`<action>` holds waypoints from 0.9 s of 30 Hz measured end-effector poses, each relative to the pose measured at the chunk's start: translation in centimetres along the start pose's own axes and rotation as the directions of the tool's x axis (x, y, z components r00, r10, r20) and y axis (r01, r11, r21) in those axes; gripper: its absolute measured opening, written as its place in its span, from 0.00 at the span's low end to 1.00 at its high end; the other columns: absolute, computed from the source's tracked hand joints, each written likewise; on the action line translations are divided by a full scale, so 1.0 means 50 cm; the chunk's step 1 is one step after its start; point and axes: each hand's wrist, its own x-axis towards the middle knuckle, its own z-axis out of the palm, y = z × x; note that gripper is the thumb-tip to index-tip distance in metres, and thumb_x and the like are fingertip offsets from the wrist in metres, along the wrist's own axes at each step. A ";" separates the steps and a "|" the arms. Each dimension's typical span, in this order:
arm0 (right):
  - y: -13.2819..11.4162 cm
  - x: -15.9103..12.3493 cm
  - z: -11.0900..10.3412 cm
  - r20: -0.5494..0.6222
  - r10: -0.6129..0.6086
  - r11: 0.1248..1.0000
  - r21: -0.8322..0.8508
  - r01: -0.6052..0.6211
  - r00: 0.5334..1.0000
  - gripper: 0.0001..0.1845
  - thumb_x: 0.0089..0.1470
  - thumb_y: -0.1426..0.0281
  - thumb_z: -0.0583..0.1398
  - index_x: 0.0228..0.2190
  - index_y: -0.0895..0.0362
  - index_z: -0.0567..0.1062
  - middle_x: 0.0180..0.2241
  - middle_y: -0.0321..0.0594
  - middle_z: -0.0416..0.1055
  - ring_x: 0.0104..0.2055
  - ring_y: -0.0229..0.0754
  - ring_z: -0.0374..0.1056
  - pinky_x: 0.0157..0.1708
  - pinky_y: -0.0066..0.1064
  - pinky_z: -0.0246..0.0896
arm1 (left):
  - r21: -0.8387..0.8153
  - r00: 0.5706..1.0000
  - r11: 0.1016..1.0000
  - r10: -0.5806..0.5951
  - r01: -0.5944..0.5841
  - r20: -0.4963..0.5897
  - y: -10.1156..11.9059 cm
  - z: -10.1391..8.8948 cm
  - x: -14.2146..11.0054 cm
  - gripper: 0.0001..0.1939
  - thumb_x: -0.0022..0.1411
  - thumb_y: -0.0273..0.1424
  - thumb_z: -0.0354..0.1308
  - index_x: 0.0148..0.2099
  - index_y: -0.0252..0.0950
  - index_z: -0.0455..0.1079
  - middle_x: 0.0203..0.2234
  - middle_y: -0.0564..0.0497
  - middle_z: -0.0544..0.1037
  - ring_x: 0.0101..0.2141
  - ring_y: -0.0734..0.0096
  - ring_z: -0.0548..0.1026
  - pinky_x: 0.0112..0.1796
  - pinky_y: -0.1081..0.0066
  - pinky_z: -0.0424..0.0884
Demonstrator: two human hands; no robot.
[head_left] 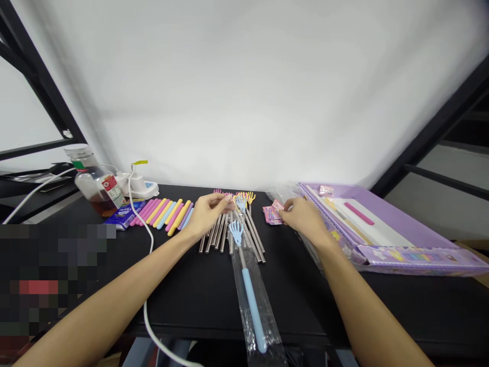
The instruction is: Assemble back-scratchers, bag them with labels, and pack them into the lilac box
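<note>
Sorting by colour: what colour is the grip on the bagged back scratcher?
Light blue grip, head view.

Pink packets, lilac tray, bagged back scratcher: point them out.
Pink packets (272, 214), head view, on the packets' top face.
Lilac tray (397, 206), head view, on its inner back wall.
Bagged back scratcher (252, 311), head view, on its blue handle.

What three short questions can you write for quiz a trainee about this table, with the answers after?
1. What kind of tool lies in a row under the left hand?
2. True or false: the right hand is at the pink packets.
3. Where does the clear plastic bag with the blue-handled back scratcher lie?
A. On the lilac tray
B. Across the front edge of the black table
C. Against the white wall

Key: 1. metal back scratchers; 2. True; 3. B
</note>
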 end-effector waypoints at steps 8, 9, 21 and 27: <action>-0.003 -0.002 -0.011 0.017 -0.085 0.995 0.053 0.084 0.996 0.10 0.52 0.66 0.59 0.28 0.55 0.80 0.30 0.45 0.79 0.35 0.50 0.75 0.31 0.33 0.58 | -0.005 1.000 1.000 0.001 -0.001 -0.005 -0.007 0.000 0.003 0.24 0.53 0.51 0.67 0.36 0.32 0.77 0.32 0.45 0.83 0.37 0.60 0.82 0.45 0.59 0.79; -0.007 -0.003 -0.017 0.003 -0.112 0.987 0.116 0.111 0.994 0.10 0.53 0.66 0.59 0.28 0.55 0.80 0.30 0.44 0.79 0.34 0.48 0.74 0.32 0.33 0.58 | 0.001 1.000 1.000 0.001 -0.001 -0.005 -0.006 0.000 0.003 0.24 0.53 0.51 0.67 0.36 0.32 0.77 0.32 0.45 0.83 0.37 0.60 0.82 0.45 0.60 0.79; -0.104 -0.053 0.005 -0.401 -0.593 0.505 0.490 0.711 0.698 0.07 0.58 0.68 0.63 0.33 0.56 0.82 0.36 0.43 0.80 0.32 0.41 0.73 0.25 0.31 0.63 | -0.140 0.999 0.990 -0.025 0.028 0.022 0.006 0.008 -0.003 0.24 0.57 0.48 0.66 0.38 0.29 0.77 0.36 0.44 0.83 0.40 0.61 0.81 0.50 0.58 0.76; -0.095 -0.038 0.014 -0.420 -0.518 0.584 0.463 0.667 0.745 0.05 0.56 0.71 0.63 0.35 0.56 0.81 0.31 0.40 0.81 0.27 0.40 0.73 0.27 0.31 0.66 | -0.192 0.994 0.980 -0.040 0.058 0.097 0.011 0.016 -0.006 0.24 0.57 0.48 0.66 0.43 0.30 0.77 0.39 0.42 0.83 0.42 0.59 0.81 0.50 0.58 0.75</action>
